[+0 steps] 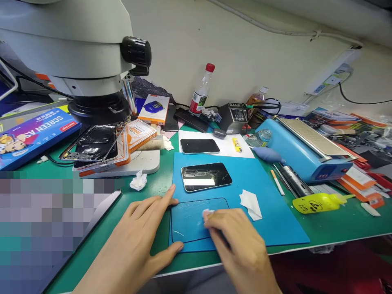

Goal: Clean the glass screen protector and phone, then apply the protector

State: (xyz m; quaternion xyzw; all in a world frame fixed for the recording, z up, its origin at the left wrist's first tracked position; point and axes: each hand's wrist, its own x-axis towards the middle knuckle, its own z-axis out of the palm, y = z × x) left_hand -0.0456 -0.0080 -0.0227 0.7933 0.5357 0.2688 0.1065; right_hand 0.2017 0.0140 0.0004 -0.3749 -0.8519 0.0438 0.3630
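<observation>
A clear glass panel with a thin black border (190, 222) lies flat on the blue mat (275, 224), with wet-looking streaks on its surface. My left hand (137, 228) is open beside its left edge, fingers stretched and thumb apart, fingertips at the left corners. Over the panel's right part, my right hand (239, 237) is closed in a pinch on a small wad of white tissue (208, 212), pressed to the glass. Just behind the panel rests a phone with a dark, reflective screen (206, 177). A folded white tissue (251, 205) lies right of my right hand.
Behind the mat, a second phone (199, 146) and a yellow lighter (237, 144) lie on white paper. A microscope (98, 90) overhangs the left side. At right are a blue machine (306, 151), a yellow bottle (318, 203) and a cigarette (277, 182). Crumpled tissue (139, 181) sits left.
</observation>
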